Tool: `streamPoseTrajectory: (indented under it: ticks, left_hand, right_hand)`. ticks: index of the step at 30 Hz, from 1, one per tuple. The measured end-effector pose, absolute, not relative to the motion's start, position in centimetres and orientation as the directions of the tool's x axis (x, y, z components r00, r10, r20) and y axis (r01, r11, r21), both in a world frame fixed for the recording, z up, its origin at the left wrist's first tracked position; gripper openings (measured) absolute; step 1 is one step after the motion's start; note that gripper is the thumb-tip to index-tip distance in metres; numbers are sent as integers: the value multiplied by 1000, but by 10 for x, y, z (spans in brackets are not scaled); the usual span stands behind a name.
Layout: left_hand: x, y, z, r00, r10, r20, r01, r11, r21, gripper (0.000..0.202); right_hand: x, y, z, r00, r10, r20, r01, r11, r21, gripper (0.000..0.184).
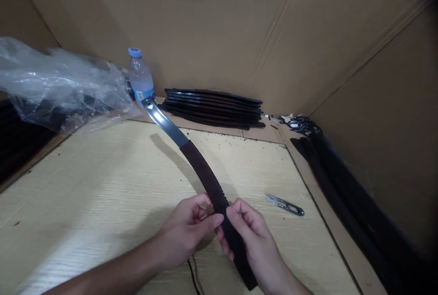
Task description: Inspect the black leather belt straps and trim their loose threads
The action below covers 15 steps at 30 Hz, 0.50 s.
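No legible text, number or brand found. On the far side, left, a plastic bottle (139,76) bears a blue label (147,94) with a white patch (139,95); markings too small to read.

"What lay nearest?"
"A strip (201,165) slanted above the tabletop (85,185), with snips (285,204) lying to its right."
"And behind?"
"A stack of strips (214,108) sat against the cardboard wall (205,21), a bottle (141,78) just left, plastic sheeting (75,80) farther left. A dark-free-standing bundle (330,176) flanked the tabletop's right edge."
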<state>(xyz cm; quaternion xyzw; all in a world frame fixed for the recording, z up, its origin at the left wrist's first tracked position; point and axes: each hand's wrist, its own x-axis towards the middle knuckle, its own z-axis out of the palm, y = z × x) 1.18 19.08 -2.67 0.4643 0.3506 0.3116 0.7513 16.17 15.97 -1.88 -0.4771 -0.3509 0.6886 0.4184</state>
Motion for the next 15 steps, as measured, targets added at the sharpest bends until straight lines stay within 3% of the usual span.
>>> streamPoseTrajectory:
  ticks: [9,15]
  left_hand:
    - [15,189,-16,561,807,-183,-224,361,905,22]
    - [13,187,-20,531,820,-214,-149,339,929,25]
  right_hand:
    - [165,161,-16,-147,884,-444,-170,-464,-869,41]
    - [165,161,-17,-149,864,-481,-130,-499,-857,42]
